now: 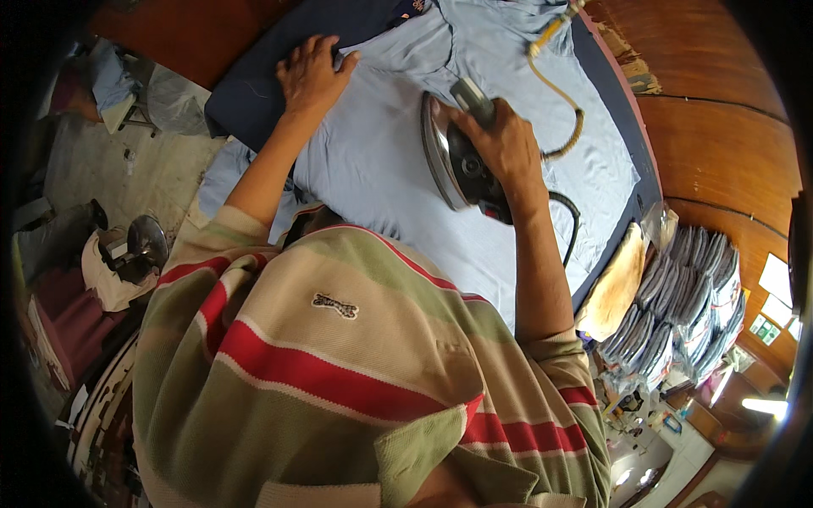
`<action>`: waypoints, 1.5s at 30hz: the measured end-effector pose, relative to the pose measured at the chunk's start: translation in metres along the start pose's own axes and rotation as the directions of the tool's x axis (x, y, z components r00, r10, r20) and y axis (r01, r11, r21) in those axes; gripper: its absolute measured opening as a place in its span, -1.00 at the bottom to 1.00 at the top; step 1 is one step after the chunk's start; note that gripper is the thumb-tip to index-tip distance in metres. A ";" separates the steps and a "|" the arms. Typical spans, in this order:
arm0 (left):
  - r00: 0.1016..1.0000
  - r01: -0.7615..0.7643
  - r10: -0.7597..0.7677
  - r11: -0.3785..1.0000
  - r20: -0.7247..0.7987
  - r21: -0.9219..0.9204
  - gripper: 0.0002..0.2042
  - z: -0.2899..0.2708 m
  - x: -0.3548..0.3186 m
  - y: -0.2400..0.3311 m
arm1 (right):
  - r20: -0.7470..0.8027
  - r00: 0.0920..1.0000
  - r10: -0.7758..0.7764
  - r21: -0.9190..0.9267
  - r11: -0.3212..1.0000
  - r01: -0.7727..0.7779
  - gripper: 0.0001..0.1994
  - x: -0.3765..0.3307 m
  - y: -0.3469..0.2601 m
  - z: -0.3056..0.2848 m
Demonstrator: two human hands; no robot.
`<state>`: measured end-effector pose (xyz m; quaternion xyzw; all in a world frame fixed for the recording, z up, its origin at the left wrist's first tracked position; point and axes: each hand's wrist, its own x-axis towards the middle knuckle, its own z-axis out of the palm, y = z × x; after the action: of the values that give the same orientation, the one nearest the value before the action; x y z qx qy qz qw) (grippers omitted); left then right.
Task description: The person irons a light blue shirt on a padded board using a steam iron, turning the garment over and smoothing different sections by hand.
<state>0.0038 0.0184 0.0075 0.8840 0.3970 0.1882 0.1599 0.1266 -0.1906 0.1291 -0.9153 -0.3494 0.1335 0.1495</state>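
A light blue shirt (385, 161) lies spread over a dark blue padded ironing board (254, 89). My right hand (506, 144) grips the handle of a metal iron (449, 157) that rests on the shirt near its middle. A yellow-sleeved cord (566, 93) runs from the iron toward the top of the board. My left hand (312, 74) lies flat with fingers spread, pressing the shirt's edge at the far left side of the board. My striped shirt front fills the lower part of the view.
A stack of folded, bagged garments (690, 296) stands at the right beside a tan cloth (616, 284). Curved wooden panels (720, 135) lie behind the board at right. A second iron on a stand (140, 245) sits on the left, above a grey floor.
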 end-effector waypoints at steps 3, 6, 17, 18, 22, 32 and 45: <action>0.995 0.062 -0.064 0.998 0.072 0.026 -0.67 0.004 -0.003 -0.005 | 0.013 0.999 0.042 -0.025 0.999 -0.042 -0.50 0.023 -0.017 -0.002; 0.992 0.069 -0.072 0.997 0.102 0.031 -0.68 0.010 0.002 -0.011 | 0.054 0.999 0.000 -0.040 0.999 0.002 -0.46 0.023 -0.019 0.003; 0.998 0.070 -0.070 0.997 0.005 -0.034 -0.66 -0.003 -0.017 -0.013 | 0.065 0.973 -0.224 -0.084 0.970 0.229 -0.49 0.044 -0.044 0.012; 0.996 0.091 -0.091 0.996 -0.017 -0.016 -0.67 -0.012 -0.039 -0.013 | 0.080 0.970 -0.228 -0.103 0.966 0.236 -0.49 0.049 -0.049 0.012; 0.990 0.141 -0.141 0.990 0.031 -0.006 -0.70 -0.021 -0.074 -0.019 | 0.128 0.950 -0.284 -0.131 0.945 0.300 -0.49 0.057 -0.061 0.013; 0.981 0.184 -0.188 0.980 -0.046 -0.077 -0.62 -0.015 -0.073 -0.023 | 0.143 0.888 -0.438 -0.122 0.882 0.455 -0.45 0.072 -0.077 0.027; 0.951 -0.304 0.309 0.946 0.026 -0.113 -0.80 -0.008 0.008 -0.050 | 0.272 0.879 -0.392 -0.013 0.912 0.411 -0.58 0.031 -0.066 0.023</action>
<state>-0.0275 0.0573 -0.0052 0.9289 0.2406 0.2128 0.1845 0.1013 -0.1187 0.1274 -0.8015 -0.5528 0.2078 0.0939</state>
